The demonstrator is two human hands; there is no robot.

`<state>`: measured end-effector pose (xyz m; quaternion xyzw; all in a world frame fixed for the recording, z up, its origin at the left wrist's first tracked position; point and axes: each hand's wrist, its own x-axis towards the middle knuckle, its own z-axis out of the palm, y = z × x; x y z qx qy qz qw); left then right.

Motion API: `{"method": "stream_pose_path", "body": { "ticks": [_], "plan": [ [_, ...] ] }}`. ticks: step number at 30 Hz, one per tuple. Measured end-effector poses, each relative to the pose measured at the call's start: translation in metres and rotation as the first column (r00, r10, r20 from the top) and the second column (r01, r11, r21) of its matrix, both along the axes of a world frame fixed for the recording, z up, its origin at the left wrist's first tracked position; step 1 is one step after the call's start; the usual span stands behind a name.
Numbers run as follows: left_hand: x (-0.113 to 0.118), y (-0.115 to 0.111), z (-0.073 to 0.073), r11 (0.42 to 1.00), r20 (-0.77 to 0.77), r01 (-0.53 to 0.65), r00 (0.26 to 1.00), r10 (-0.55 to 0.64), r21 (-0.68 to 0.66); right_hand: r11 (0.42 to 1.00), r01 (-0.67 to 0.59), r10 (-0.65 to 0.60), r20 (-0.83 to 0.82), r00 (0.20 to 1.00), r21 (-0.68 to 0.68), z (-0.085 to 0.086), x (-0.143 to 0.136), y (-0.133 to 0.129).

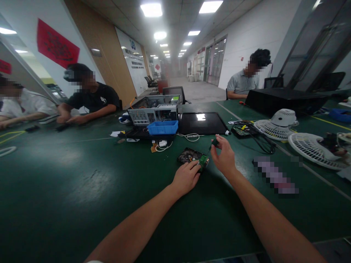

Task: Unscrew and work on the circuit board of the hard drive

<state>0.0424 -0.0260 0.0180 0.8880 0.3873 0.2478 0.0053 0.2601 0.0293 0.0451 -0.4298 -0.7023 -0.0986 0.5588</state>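
Note:
A dark hard drive (187,155) with a green circuit board (203,160) at its right end lies on the green table. My left hand (187,178) rests on the near edge of the drive and board, fingers pressed together over it. Above and right of the board, my right hand (224,155) grips a screwdriver (214,143) with a dark green handle. Its thin shaft slants down and left to the board; where exactly the tip touches is too small to tell.
Beyond the drive are a blue tray (163,128), an open computer case (153,114) and a flat black screen (203,123). White fan parts (315,149), black cables and a pixelated object stand right. Several people sit around the table (68,212).

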Motion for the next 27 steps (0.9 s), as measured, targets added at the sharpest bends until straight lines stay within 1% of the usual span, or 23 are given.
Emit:
{"method": "stream_pose_path", "body": {
  "ticks": [2,7,13,19,23,27],
  "plan": [
    [0.0002,-0.0004,0.0007,1.0,-0.003,-0.007,1.0,0.007,0.001,1.0,0.0,0.0,-0.018,1.0,0.01,0.0005,0.0004,0.0007],
    [0.0,-0.0003,0.0009,1.0,-0.007,-0.005,1.0,0.005,0.008,0.997,0.071,-0.071,-0.027,0.997,-0.001,0.0043,0.0009,-0.0021],
    [-0.002,-0.0006,-0.0016,0.999,0.019,-0.004,1.0,0.004,0.035,0.999,0.032,-0.032,0.005,0.999,-0.035,0.0084,0.0002,-0.0073],
    [-0.0028,-0.003,0.0018,0.999,0.045,-0.002,0.999,0.001,0.033,0.997,0.068,-0.069,-0.026,0.997,-0.046,0.0082,-0.0007,-0.0076],
    [-0.0034,-0.0055,0.0058,0.999,0.03,-0.044,0.999,0.044,0.002,0.997,0.051,-0.052,-0.036,0.998,-0.05,0.0088,-0.0017,-0.0085],
    [-0.0037,-0.0043,0.0035,0.995,0.005,-0.104,0.995,0.104,-0.012,0.999,0.005,-0.007,-0.036,0.999,-0.053,0.0071,-0.0019,-0.0084]
  ]
}}
